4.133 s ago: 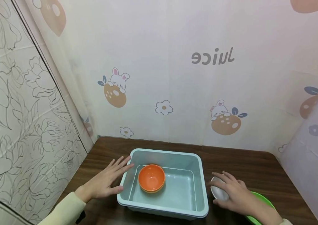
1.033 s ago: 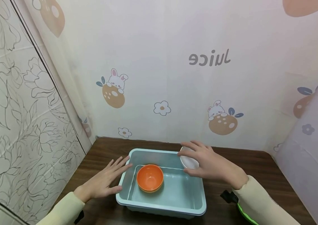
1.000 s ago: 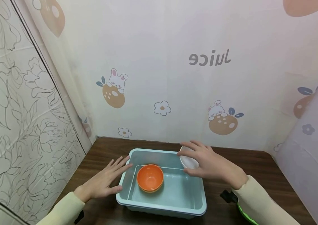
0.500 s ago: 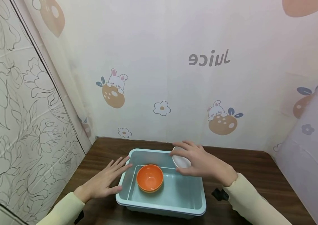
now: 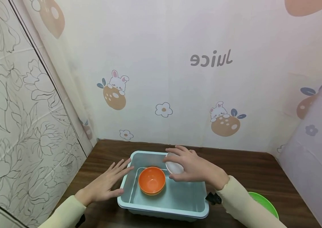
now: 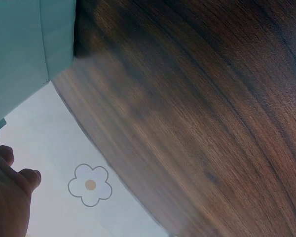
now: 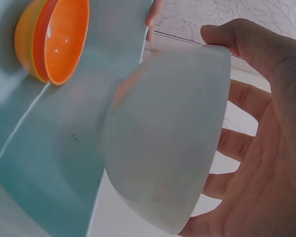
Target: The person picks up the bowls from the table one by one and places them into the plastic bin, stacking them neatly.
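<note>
My right hand [image 5: 190, 166] grips a white bowl [image 5: 174, 164] by its rim, over the back part of a light blue plastic basin [image 5: 183, 202]. In the right wrist view the thumb and fingers hold opposite sides of the rim of the white bowl [image 7: 163, 138]. Inside the basin, to the left, sits an orange bowl [image 5: 152, 180]; the right wrist view shows a yellow-orange bowl [image 7: 27, 42] nested under it. My left hand [image 5: 107, 183] lies with spread, straight fingers at the basin's left rim. Only part of the left hand [image 6: 10, 192] appears in the left wrist view.
A green bowl or dish [image 5: 264, 203] stands on the dark wood table [image 5: 249, 164] at the right, partly hidden by my right sleeve. Printed curtains [image 5: 161, 79] hang close behind the table and along its sides.
My right hand has carried the white bowl from the table right of the basin up over its rim and leftward toward the orange bowl. The left hand has stayed in place.
</note>
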### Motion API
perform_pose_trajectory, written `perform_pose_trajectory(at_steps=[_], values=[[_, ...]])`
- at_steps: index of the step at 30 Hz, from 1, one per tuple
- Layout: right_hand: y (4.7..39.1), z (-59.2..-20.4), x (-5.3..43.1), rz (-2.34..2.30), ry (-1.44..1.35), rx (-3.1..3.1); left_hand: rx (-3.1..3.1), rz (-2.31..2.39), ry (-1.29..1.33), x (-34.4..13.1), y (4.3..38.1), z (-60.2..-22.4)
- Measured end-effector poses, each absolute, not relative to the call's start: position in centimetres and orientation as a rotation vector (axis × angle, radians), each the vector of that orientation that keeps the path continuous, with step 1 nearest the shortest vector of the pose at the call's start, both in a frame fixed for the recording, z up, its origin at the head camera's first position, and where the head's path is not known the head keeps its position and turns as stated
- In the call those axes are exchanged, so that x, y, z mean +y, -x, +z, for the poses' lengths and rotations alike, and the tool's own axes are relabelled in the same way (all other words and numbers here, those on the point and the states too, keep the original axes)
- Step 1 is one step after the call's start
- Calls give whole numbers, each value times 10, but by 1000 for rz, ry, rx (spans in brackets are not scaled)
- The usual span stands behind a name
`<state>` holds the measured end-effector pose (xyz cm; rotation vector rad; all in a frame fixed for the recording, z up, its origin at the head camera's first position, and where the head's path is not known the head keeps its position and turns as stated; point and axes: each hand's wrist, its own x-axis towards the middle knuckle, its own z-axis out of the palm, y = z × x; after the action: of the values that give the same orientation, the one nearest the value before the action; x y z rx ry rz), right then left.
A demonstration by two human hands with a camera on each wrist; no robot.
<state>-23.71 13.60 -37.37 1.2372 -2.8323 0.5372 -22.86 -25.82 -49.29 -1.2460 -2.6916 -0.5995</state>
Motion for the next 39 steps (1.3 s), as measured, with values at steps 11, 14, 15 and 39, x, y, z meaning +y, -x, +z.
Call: perform_pose_trajectory(at_steps=[11, 14, 15, 39], values=[[240, -380, 123, 574, -1269, -2834, -2694, -591, 1251, -258, 230, -492], [241, -383, 119, 595, -1286, -2831, -2695, -589, 1252, -258, 230, -492], [241, -384, 118, 598, -1296, -2830, -2703, -592, 1251, -258, 230, -492], [249, -404, 85, 589, -1382, -2898, -2706, -610, 1252, -257, 229, -490]])
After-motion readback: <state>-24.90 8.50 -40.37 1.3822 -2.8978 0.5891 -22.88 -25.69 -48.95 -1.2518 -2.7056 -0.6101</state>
